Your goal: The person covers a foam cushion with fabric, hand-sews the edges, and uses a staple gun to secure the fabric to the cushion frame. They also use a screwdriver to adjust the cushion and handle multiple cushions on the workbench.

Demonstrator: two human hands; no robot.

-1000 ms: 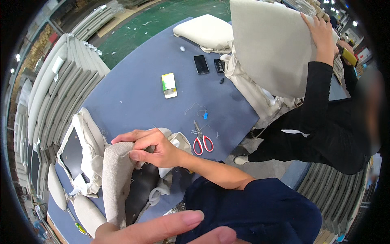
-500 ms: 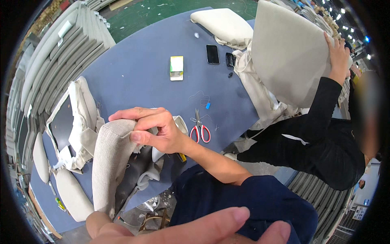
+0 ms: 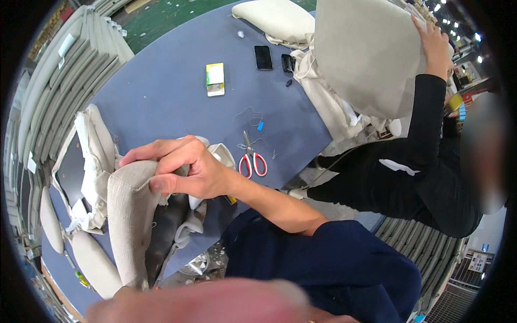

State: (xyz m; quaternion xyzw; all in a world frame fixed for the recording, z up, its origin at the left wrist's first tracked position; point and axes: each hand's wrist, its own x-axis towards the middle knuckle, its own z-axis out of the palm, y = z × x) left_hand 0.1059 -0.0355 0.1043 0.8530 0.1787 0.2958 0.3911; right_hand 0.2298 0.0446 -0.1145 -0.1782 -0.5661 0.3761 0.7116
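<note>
A beige fabric-covered padded piece (image 3: pixel 128 220), like a seat cushion, stands on edge at the table's near left. My right hand (image 3: pixel 188 167) is closed on its upper corner, thumb on the near face and fingers over the top. Loose fabric and a dark underside (image 3: pixel 166 223) show behind the padded piece. Very close to the camera, my left hand (image 3: pixel 215 301) is a large blurred shape at the lower edge, beside the piece's lower end; its fingers are smeared. Red-and-white-handled scissors (image 3: pixel 252 161) lie right of my right hand, by thread and a small blue tag (image 3: pixel 260 126).
The blue-grey table (image 3: pixel 156 97) bears a small yellow-white box (image 3: pixel 215 79), a phone (image 3: pixel 263 57) and other padded pieces (image 3: pixel 94 261). At right a co-worker in black (image 3: pixel 431 113) holds a large beige panel (image 3: pixel 369 59). Stacked panels (image 3: pixel 59 91) stand at far left.
The view has shifted, so the scene sits farther left and mostly higher. My right hand keeps its grip on the corner. My left hand, whose fingertips showed before, is now a blur.
</note>
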